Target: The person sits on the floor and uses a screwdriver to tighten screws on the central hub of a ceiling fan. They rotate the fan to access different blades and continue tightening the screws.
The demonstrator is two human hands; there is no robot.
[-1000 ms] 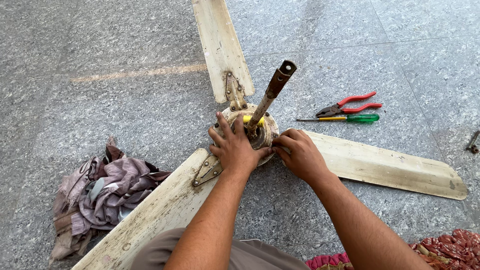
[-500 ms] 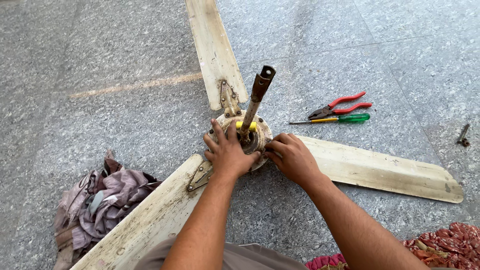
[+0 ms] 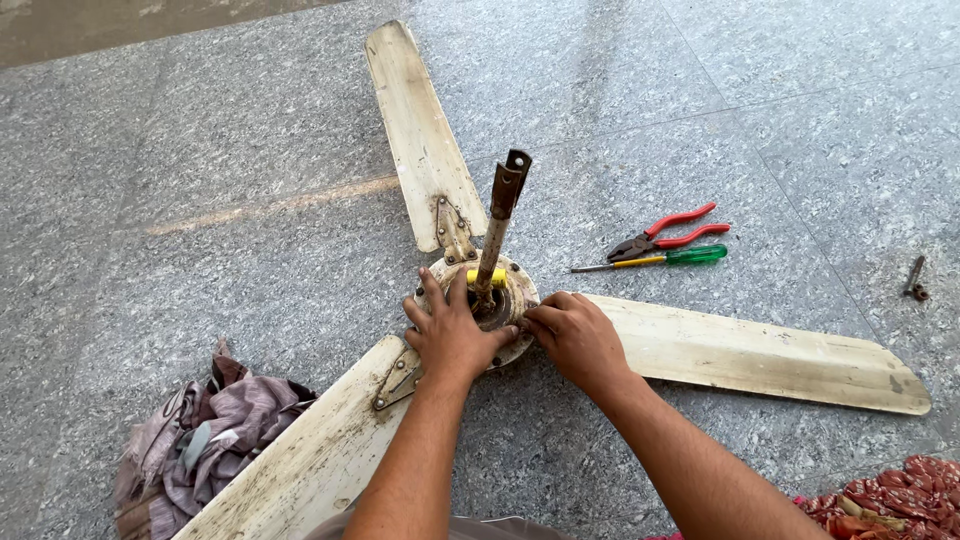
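Ceiling fan motor hub [image 3: 500, 335] frame ctr, on floor | downrod [image 3: 497, 225] rises upper-right, btwn my hands | L hand [image 3: 452, 335] flat, fingers spread on hub, nearer rod | R hand [image 3: 575, 335] curled at hub rim, grip unclear.

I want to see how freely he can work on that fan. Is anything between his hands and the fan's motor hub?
Nothing visible. The left hand and right hand both rest directly on the motor hub, either side of the upright rod. The pliers and screwdriver lie apart.
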